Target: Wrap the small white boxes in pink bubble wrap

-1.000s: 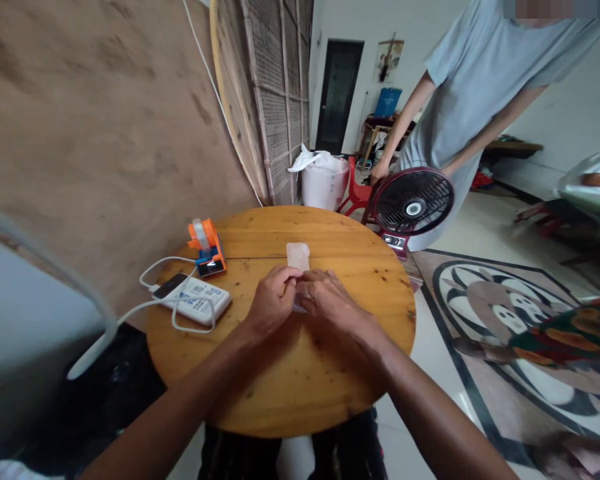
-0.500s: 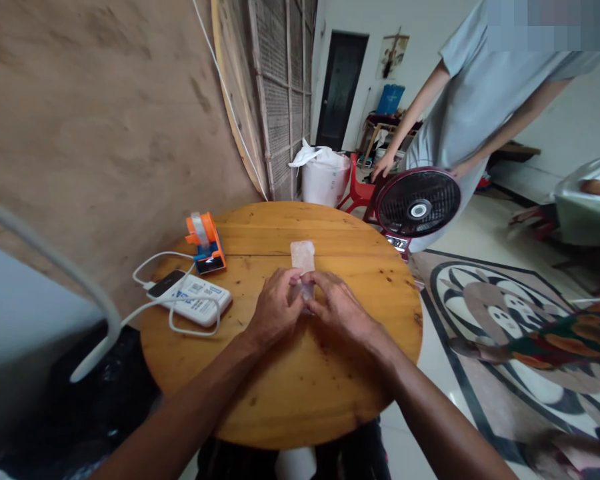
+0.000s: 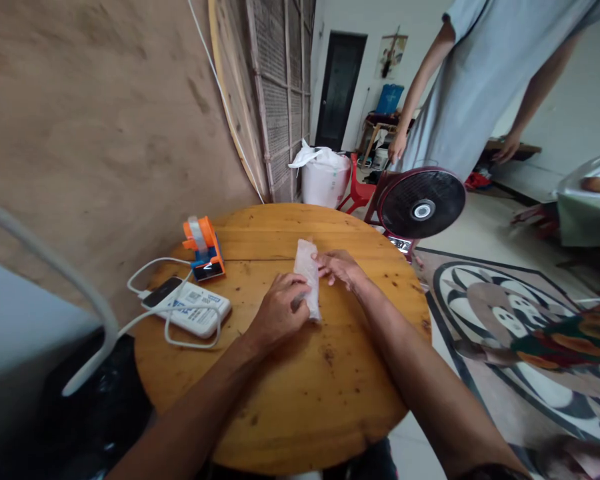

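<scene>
A small clear plastic bag (image 3: 307,277) lies lengthwise on the round wooden table (image 3: 290,400). My left hand (image 3: 279,312) rests on the bag's near end, fingers curled and pressing it down. My right hand (image 3: 339,268) touches the bag's far right edge with its fingertips bent onto it. The bag looks flat and pale, with something pinkish inside.
An orange and blue tape dispenser (image 3: 203,248) stands at the table's left. A white power bank (image 3: 196,312) with a phone (image 3: 161,288) and white cable lies beside it. A person in a grey shirt (image 3: 480,73) stands behind a dark floor fan (image 3: 422,203). A white bucket (image 3: 323,180) sits near the wall.
The bag has been stretched out flat on the table. My right hand slid away to its far end while my left stayed near. The standing person let go of the fan and straightened up.
</scene>
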### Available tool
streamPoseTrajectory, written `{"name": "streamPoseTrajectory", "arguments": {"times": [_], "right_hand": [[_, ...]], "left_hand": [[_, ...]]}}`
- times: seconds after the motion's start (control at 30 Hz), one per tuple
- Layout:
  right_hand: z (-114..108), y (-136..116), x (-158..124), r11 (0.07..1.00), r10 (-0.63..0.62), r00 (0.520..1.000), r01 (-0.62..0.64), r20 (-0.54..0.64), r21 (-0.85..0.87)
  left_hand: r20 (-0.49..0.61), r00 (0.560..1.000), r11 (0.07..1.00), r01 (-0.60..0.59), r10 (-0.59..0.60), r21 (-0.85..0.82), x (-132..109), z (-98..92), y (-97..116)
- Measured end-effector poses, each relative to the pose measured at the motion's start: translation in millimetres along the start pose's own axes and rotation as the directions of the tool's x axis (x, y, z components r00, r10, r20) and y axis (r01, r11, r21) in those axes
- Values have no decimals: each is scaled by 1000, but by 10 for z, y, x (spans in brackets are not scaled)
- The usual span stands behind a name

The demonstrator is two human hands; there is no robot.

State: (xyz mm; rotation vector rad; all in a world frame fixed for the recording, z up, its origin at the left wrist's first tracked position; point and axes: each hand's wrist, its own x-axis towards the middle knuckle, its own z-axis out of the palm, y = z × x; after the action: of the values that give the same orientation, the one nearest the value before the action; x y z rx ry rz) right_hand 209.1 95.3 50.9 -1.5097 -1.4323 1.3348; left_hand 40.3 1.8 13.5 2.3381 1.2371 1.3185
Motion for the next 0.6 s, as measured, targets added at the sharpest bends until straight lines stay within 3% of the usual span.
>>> {"name": "streamPoseTrajectory", "arguments": {"times": [0.2,0.6], "right_hand": [[74,-15,220,999,8,1000,-9,29,42],[217,169,414,990,-120,993,121,-19,74]], "left_hand": [[-8,1000,1000,-4,4,1,7,1,7],[17,999,995,-36,34,98,2,-7,58]]}}
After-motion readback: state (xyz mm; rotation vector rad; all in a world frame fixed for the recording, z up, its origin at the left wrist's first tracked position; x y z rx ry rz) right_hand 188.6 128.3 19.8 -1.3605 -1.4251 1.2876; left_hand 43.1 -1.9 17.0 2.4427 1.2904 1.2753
